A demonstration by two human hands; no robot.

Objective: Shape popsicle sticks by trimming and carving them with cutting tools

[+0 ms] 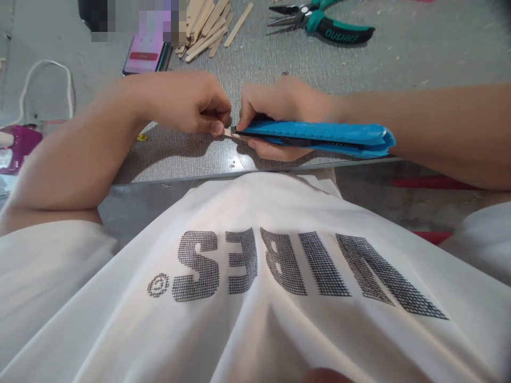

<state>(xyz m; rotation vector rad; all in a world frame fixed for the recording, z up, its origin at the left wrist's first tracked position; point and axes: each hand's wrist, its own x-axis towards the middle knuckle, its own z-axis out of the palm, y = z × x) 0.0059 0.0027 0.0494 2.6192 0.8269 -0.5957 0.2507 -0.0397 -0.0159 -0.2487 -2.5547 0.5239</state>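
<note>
In the head view, my left hand (195, 103) pinches a thin wooden craft stick (227, 132) between thumb and fingers, close to the table's front edge. My right hand (279, 103) is closed around a blue utility knife (331, 134), its handle pointing right across my wrist. The knife's front end meets the stick just right of my left fingertips. The stick runs on under the knife toward my right fingers, which hide its far end. How far the blade is out, and whether it cuts into the wood, I cannot make out.
A pile of craft sticks (207, 26) lies at the back, beside a phone (146, 53). Green-and-black long-nose pliers (319, 24) rest at the back right. On the left are a white cord (71, 88) and a purple object (24, 149). The grey table (179, 157) ends before my shirt.
</note>
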